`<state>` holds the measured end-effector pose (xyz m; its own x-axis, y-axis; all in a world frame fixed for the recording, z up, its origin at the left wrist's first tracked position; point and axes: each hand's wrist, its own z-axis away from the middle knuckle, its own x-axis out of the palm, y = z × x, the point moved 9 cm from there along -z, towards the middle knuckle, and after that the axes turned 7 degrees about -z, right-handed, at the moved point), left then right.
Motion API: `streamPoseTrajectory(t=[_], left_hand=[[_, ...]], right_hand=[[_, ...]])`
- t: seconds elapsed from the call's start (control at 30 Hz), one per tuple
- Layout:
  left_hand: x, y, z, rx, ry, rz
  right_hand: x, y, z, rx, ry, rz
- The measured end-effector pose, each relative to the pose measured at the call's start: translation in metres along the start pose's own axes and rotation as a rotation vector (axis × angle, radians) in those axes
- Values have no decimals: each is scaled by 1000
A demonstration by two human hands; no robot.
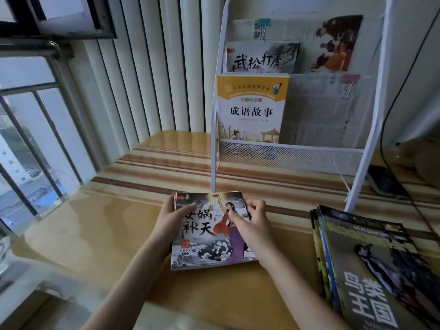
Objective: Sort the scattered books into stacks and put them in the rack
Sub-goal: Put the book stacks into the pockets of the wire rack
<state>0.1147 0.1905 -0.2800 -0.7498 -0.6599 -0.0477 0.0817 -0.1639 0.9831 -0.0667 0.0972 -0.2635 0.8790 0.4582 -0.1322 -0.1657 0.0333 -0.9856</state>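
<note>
At about 6 o'clock on the table (100, 234), a small stack of picture books (212, 232) is held between both hands. The left hand (170, 216) is clamped on its left edge, thumb on the cover. The right hand (252, 219) is pinching the right edge with curled fingers. At 12 o'clock the white rack (295, 153) is seen, with a yellow book (251, 108) and clipped papers (319, 108) stood upright in it. At 4 o'clock a second stack of dark books (371, 270) is laid flat.

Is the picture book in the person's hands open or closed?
Closed. The picture book shows its whole front cover, lying flat on the table, with the left hand and right hand gripping its sides.
</note>
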Motion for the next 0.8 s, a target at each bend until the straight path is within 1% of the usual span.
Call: streamPoseTrajectory(t=[0.07, 0.2, 0.27, 0.37, 0.47, 0.53, 0.6, 0.67, 0.73, 0.8], left_hand=[[2, 1, -4, 24, 5, -60], [5, 7, -17, 63, -3, -133], [10, 7, -20, 62, -25, -158], [11, 3, -23, 70, -26, -214], [11, 2, -24, 92, -15, -256], [10, 1, -25, 98, -12, -258], [9, 0, -26, 104, -11, -253], [5, 1, -26, 120, 10, -276], [2, 3, -25, 135, 19, -273], [1, 3, -21, 125, 12, -217]], right_hand=[[-3, 2, -2, 29, 1, 36], [-10, 5, -17, 140, 63, -23], [-14, 6, -31, 211, 75, -104], [-17, 12, -44, 332, 47, -260], [-20, 15, -41, 401, 34, -265], [-20, 13, -39, 424, 16, -265], [-10, 8, -35, 439, -66, -265], [1, 1, -28, 414, -129, -173], [8, -3, -27, 361, -126, -86], [9, -7, -25, 308, -77, -117]])
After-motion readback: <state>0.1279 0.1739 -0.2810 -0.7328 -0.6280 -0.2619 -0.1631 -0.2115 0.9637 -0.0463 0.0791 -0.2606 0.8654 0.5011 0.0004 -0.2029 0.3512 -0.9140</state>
